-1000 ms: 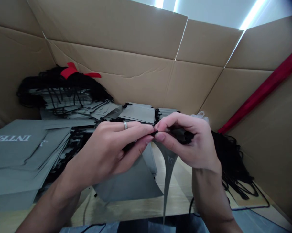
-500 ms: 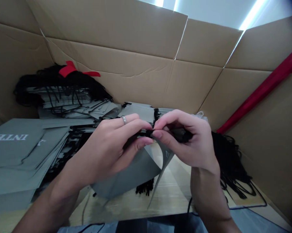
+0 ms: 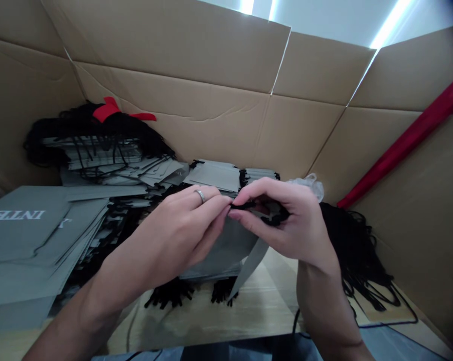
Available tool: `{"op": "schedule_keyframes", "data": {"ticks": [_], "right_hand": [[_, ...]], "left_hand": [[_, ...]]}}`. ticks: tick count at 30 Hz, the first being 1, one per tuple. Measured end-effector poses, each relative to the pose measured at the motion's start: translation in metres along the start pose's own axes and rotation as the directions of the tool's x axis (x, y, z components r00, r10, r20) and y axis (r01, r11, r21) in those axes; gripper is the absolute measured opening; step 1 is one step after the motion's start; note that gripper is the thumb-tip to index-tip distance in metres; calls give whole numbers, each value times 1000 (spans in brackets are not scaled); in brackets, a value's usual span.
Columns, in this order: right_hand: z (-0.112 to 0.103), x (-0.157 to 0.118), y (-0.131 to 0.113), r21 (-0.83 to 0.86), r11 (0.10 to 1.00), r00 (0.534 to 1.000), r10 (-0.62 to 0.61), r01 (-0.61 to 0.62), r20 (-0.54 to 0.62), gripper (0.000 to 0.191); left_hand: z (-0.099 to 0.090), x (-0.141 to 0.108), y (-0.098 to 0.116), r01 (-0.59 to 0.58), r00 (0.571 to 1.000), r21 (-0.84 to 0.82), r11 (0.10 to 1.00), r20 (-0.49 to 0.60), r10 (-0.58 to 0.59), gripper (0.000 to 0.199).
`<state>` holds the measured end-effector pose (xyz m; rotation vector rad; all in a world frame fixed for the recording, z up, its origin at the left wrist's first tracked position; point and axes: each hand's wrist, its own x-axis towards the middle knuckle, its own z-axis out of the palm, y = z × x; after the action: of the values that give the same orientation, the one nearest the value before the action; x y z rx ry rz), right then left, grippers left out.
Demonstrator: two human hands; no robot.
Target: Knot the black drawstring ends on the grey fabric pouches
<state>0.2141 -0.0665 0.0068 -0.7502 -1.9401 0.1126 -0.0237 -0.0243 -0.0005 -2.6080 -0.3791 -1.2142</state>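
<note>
My left hand (image 3: 184,223), with a ring on one finger, is closed in a pinch at the middle of the view. Its fingertips meet those of my right hand (image 3: 301,215) at one end of a black cord (image 3: 275,218). The cord runs between the thumb and finger of my right hand and bunches inside its palm. Below the right hand hangs a grey card (image 3: 251,265), tilted, its upper part hidden by the fingers. Beneath both hands lies a stack of grey cards (image 3: 220,250) with black cord ends (image 3: 169,295) sticking out at its near edge.
Large grey printed pieces (image 3: 15,235) lie at left. Behind them is a pile of grey cards (image 3: 102,153) under black cords and a red strip (image 3: 108,109). More loose black cords (image 3: 352,245) lie at right, near a clear plastic bag (image 3: 311,185). Cardboard walls (image 3: 173,95) surround the table (image 3: 264,306).
The bent grey card under my left hand has swung away, showing the stack and its cord ends below. My left fingers have closed tighter, and the cord loop shows more in my right hand.
</note>
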Motion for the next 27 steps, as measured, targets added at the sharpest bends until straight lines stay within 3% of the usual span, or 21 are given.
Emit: {"op": "schedule_keyframes", "data": {"ticks": [3, 10, 17, 20, 23, 27], "right_hand": [[2, 0, -1, -13, 1000, 1000, -16, 16, 13, 10], [2, -3, -2, 27, 999, 1000, -27, 27, 1, 9], [-3, -3, -1, -17, 999, 999, -33, 33, -5, 8], [-3, -2, -3, -15, 999, 999, -28, 28, 16, 7], [-3, 0, -5, 21, 999, 999, -26, 25, 48, 11], [0, 1, -6, 76, 995, 997, -65, 61, 47, 12]], "left_hand": [[3, 0, 1, -8, 999, 62, 998, -31, 10, 16], [8, -1, 8, 95, 995, 63, 993, -36, -93, 13], [6, -1, 10, 39, 999, 133, 990, 15, -42, 13], [0, -2, 12, 21, 1000, 146, 989, -19, -18, 17], [-3, -1, 14, 76, 996, 58, 995, -48, -73, 13], [0, 3, 14, 268, 963, -262, 927, 36, -268, 13]]}}
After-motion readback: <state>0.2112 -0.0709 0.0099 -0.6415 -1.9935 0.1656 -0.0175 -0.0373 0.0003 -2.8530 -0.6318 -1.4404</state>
